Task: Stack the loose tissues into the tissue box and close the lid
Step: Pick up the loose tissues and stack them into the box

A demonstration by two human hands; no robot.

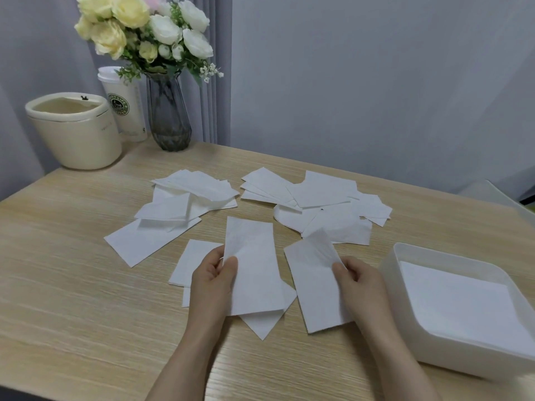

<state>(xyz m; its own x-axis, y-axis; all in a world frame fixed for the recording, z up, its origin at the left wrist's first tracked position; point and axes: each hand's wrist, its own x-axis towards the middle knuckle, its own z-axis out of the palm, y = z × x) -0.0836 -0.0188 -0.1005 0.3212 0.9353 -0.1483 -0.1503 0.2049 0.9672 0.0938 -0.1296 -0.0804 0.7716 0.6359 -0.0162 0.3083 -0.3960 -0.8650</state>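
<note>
Tissue box [396, 256], 4 o'clock: partly filled, unlidded | loose tissues [191, 195] across counter [72, 285]: many remain | left hand [214, 282] pinches one tissue [252, 270] | right hand [359, 282] pinches another tissue [315, 287] | progress: early

Light here is soft and even, pretty bright, kind of cool and greyish overall. No hard shadows anywhere, just faint soft ones under the forearms and under the lifted edges of the scattered white paper tissues [185, 195]. The pale wood-grain surface [72, 270] shows a mild sheen but no real glare. The whites blow out a bit, so tissue texture is mostly lost. Wide-angle bending is obvious: the surface edges curve and the white rectangular plastic box [388, 264] at the right stretches. Everything's slightly soft, like compressed video.
</note>
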